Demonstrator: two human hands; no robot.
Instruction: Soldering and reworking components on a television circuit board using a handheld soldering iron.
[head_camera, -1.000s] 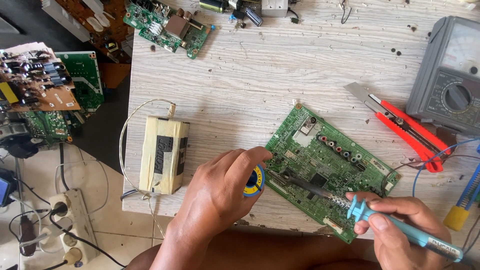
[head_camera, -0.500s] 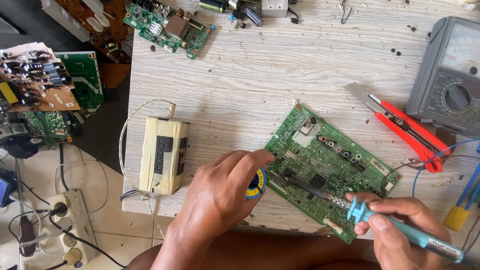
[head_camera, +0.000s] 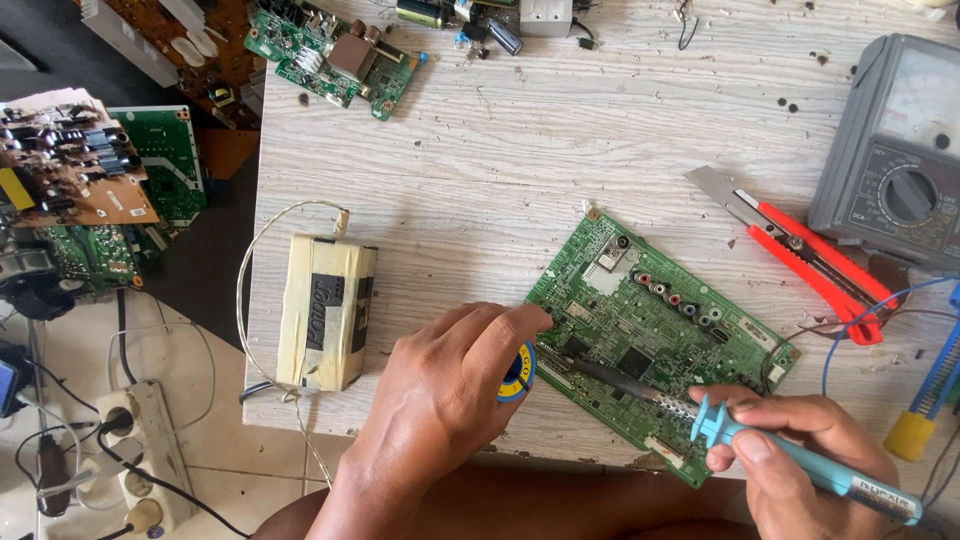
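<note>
Gripping the blue soldering iron (head_camera: 800, 462), the right hand (head_camera: 800, 470) angles its tip up-left across the green circuit board (head_camera: 655, 335) toward the left hand (head_camera: 445, 385), curled over a solder spool (head_camera: 518, 372).

Above the circuit board (head_camera: 655, 335) the wooden tabletop (head_camera: 560, 160) lies bare; right of it a red utility knife (head_camera: 800, 255) and multimeter (head_camera: 895, 170) crowd, possibly touching.
</note>
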